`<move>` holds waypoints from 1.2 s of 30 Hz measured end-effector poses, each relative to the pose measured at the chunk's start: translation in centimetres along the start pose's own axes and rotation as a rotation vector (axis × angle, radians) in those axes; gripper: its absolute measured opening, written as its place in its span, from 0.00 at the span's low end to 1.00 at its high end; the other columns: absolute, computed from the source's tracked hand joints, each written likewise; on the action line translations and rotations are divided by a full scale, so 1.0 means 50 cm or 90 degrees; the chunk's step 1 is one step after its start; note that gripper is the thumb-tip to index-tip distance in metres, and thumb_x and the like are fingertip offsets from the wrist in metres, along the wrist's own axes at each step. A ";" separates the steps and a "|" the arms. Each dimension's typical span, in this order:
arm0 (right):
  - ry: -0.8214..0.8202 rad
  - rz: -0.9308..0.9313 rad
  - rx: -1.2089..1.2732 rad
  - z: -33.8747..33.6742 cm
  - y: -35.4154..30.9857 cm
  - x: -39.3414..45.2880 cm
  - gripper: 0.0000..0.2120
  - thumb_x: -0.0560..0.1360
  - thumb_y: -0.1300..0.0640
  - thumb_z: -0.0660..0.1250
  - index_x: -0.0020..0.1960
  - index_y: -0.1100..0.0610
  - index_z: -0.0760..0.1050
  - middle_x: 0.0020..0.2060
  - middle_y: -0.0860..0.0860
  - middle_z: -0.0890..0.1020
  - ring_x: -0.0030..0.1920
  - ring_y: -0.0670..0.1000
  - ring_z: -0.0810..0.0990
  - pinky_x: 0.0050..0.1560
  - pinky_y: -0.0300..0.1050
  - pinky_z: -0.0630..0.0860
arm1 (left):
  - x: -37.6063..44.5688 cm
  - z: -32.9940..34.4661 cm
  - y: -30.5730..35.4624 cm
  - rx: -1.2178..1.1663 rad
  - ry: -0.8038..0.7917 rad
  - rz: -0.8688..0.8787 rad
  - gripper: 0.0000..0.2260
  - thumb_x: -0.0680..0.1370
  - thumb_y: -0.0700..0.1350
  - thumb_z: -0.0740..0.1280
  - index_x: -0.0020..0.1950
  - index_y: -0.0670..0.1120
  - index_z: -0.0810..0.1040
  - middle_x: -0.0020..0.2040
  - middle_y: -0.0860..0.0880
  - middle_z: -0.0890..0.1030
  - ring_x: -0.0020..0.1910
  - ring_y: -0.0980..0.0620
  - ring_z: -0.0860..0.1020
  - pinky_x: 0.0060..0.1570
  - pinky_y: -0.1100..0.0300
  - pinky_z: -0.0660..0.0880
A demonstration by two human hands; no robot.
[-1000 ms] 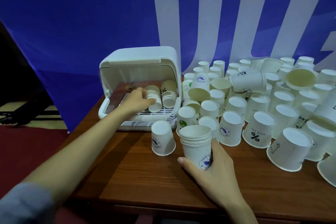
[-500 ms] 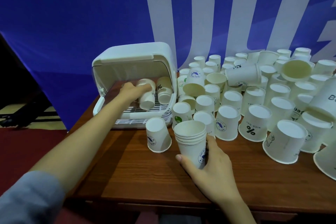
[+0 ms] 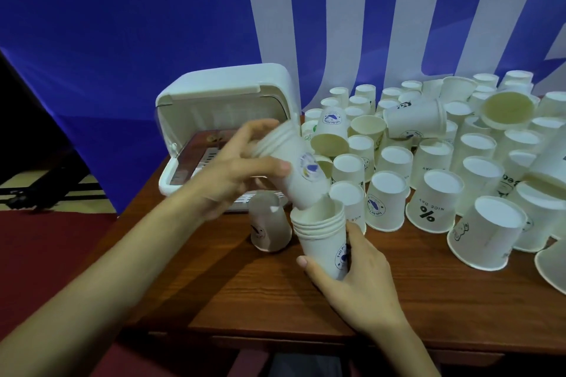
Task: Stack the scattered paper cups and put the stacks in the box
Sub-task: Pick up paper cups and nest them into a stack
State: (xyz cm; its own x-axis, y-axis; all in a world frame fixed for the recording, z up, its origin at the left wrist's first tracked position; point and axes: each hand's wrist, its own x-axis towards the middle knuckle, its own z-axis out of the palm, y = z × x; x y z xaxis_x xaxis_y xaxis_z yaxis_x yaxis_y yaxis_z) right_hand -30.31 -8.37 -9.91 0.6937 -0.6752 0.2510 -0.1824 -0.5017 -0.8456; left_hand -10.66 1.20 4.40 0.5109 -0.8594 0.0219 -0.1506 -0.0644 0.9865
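A tilted stack of paper cups point(image 3: 294, 168) is gripped by the left hand point(image 3: 235, 174), whose fingers and thumb are curled round its upper part near the rims. The bottom end of this stack is lowered into the open mouth of a second, upright stack point(image 3: 324, 239), which is held by the right hand point(image 3: 352, 278) with the thumb on the near side and the fingers wrapped round the far side. Both stacks are held over the front part of the wooden desk point(image 3: 245, 294), just in front of the white box point(image 3: 226, 119). The box is seen at the back left of the desk with its lid swung up; a slatted rack is visible inside, and what else lies in it is hidden by the left hand. A single upturned cup point(image 3: 269, 223) stands on the desk just left of the lower stack, partly blurred. To the right, a large crowd of loose cups point(image 3: 444, 180) is spread over the desk, most of them upside down, a few lying on their sides with their mouths showing; one bears a percent sign and the words "NICE DAY". A blue and white banner point(image 3: 153, 24) hangs behind the desk.
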 end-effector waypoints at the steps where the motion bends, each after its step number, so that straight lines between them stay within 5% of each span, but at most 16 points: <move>1: -0.002 0.001 0.006 -0.001 0.000 -0.001 0.27 0.66 0.30 0.73 0.60 0.41 0.72 0.50 0.38 0.82 0.52 0.40 0.80 0.50 0.44 0.78 | 0.000 0.012 0.000 0.067 -0.016 0.017 0.41 0.59 0.51 0.79 0.72 0.53 0.73 0.63 0.47 0.79 0.60 0.49 0.82 0.56 0.48 0.83; 5: 0.005 -0.002 0.040 -0.004 -0.003 -0.004 0.26 0.66 0.33 0.75 0.60 0.40 0.74 0.50 0.36 0.81 0.52 0.39 0.80 0.49 0.38 0.76 | 0.009 0.039 -0.018 0.356 -0.161 0.053 0.38 0.63 0.61 0.78 0.71 0.53 0.75 0.63 0.55 0.80 0.62 0.58 0.80 0.62 0.61 0.77; 8: 0.013 0.001 0.065 -0.008 -0.003 -0.005 0.25 0.66 0.36 0.77 0.59 0.39 0.74 0.49 0.36 0.82 0.51 0.39 0.81 0.47 0.35 0.75 | 0.002 0.062 -0.034 0.511 -0.249 0.041 0.39 0.71 0.72 0.63 0.78 0.56 0.67 0.72 0.59 0.71 0.71 0.66 0.69 0.71 0.65 0.66; 11: 0.027 -0.001 0.083 -0.010 0.001 -0.007 0.25 0.66 0.36 0.77 0.59 0.41 0.75 0.49 0.38 0.83 0.51 0.40 0.82 0.49 0.41 0.78 | -0.010 0.082 -0.042 0.482 -0.243 0.021 0.31 0.83 0.68 0.48 0.83 0.55 0.62 0.78 0.60 0.62 0.79 0.64 0.58 0.80 0.60 0.54; 13: 0.035 -0.004 0.095 -0.012 0.002 -0.008 0.25 0.66 0.35 0.76 0.59 0.42 0.76 0.49 0.39 0.83 0.51 0.41 0.82 0.49 0.42 0.79 | -0.010 0.087 -0.042 0.539 -0.224 0.015 0.31 0.82 0.66 0.46 0.83 0.57 0.61 0.80 0.62 0.58 0.80 0.65 0.54 0.80 0.61 0.50; 16: 0.027 0.000 0.119 -0.014 0.000 -0.007 0.22 0.67 0.35 0.76 0.58 0.40 0.76 0.46 0.40 0.84 0.48 0.43 0.83 0.47 0.41 0.79 | 0.009 0.066 -0.035 0.514 -0.170 0.027 0.27 0.83 0.66 0.53 0.77 0.55 0.72 0.76 0.59 0.69 0.76 0.60 0.65 0.71 0.65 0.60; 18: 0.022 0.017 0.135 -0.012 0.004 -0.005 0.21 0.68 0.35 0.76 0.56 0.41 0.76 0.44 0.43 0.84 0.45 0.45 0.85 0.46 0.48 0.81 | 0.049 0.034 -0.035 0.440 -0.043 0.074 0.16 0.81 0.50 0.62 0.63 0.47 0.83 0.65 0.50 0.81 0.66 0.51 0.77 0.60 0.66 0.69; 21: 0.027 0.029 0.132 -0.008 0.011 -0.004 0.22 0.68 0.34 0.76 0.55 0.43 0.76 0.43 0.45 0.85 0.43 0.46 0.85 0.46 0.52 0.82 | 0.146 -0.040 -0.052 0.386 0.181 -0.056 0.11 0.83 0.47 0.63 0.52 0.46 0.84 0.57 0.46 0.85 0.59 0.46 0.81 0.58 0.53 0.76; 23: 0.026 0.023 0.118 -0.008 0.008 -0.003 0.21 0.68 0.35 0.75 0.55 0.42 0.76 0.44 0.43 0.84 0.45 0.44 0.84 0.46 0.51 0.81 | 0.208 -0.071 -0.066 0.427 0.194 -0.148 0.13 0.83 0.52 0.64 0.59 0.46 0.81 0.62 0.45 0.83 0.61 0.44 0.80 0.64 0.48 0.77; 27: 0.014 -0.002 0.098 -0.011 -0.003 -0.004 0.20 0.69 0.37 0.76 0.57 0.39 0.76 0.49 0.36 0.83 0.51 0.41 0.82 0.49 0.45 0.79 | 0.286 -0.074 -0.088 0.398 0.170 -0.300 0.27 0.81 0.61 0.64 0.71 0.43 0.74 0.65 0.42 0.79 0.59 0.40 0.82 0.57 0.47 0.81; 30: 0.015 -0.003 0.105 -0.013 -0.003 -0.006 0.19 0.69 0.38 0.76 0.57 0.38 0.75 0.50 0.35 0.83 0.51 0.40 0.82 0.49 0.44 0.79 | 0.310 -0.040 -0.093 0.371 0.152 -0.323 0.23 0.82 0.59 0.64 0.70 0.43 0.74 0.66 0.42 0.78 0.58 0.42 0.80 0.44 0.51 0.80; 33: 0.018 0.003 0.114 -0.014 -0.001 -0.006 0.19 0.69 0.38 0.77 0.57 0.38 0.76 0.49 0.36 0.83 0.51 0.40 0.82 0.49 0.44 0.80 | 0.326 -0.020 -0.101 0.325 0.170 -0.286 0.13 0.83 0.49 0.66 0.63 0.41 0.75 0.61 0.40 0.79 0.53 0.43 0.77 0.50 0.52 0.77; 36: 0.013 0.001 0.117 -0.015 0.002 -0.005 0.20 0.69 0.38 0.77 0.58 0.39 0.76 0.50 0.36 0.83 0.52 0.40 0.82 0.50 0.44 0.80 | 0.312 -0.032 -0.097 0.268 0.185 -0.295 0.18 0.80 0.50 0.71 0.63 0.40 0.76 0.51 0.41 0.82 0.43 0.45 0.79 0.46 0.52 0.78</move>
State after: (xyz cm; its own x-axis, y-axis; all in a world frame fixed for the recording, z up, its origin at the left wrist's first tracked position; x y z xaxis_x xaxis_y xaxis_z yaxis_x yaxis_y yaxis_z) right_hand -31.04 -8.64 -9.70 0.6792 -0.6876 0.2569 -0.0521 -0.3942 -0.9175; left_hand -0.60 -11.09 0.22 0.7988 -0.5291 -0.2863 -0.1477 -0.6338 0.7593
